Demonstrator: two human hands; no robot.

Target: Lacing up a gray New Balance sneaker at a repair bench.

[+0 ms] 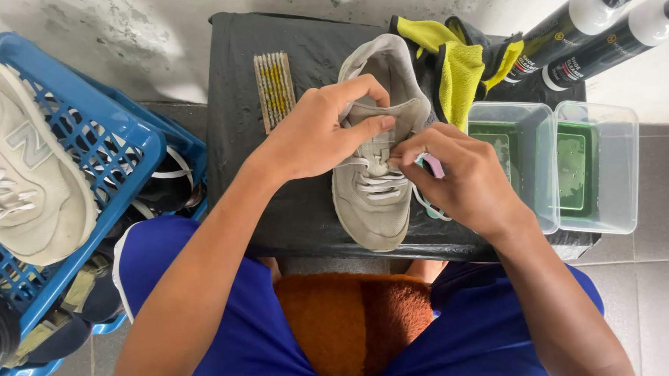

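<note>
Left hand (318,132) grips sneaker (371,204) tongue; right hand (461,177) pinches lace.

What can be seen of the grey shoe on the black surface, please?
The grey shoe looks like a worn suede sneaker with white laces, partly undone. It lies sole down on the black surface, toe towards the person. The left hand grips its tongue and collar; the right hand pinches a lace near the eyelets. The inside lining looks pale.
</note>
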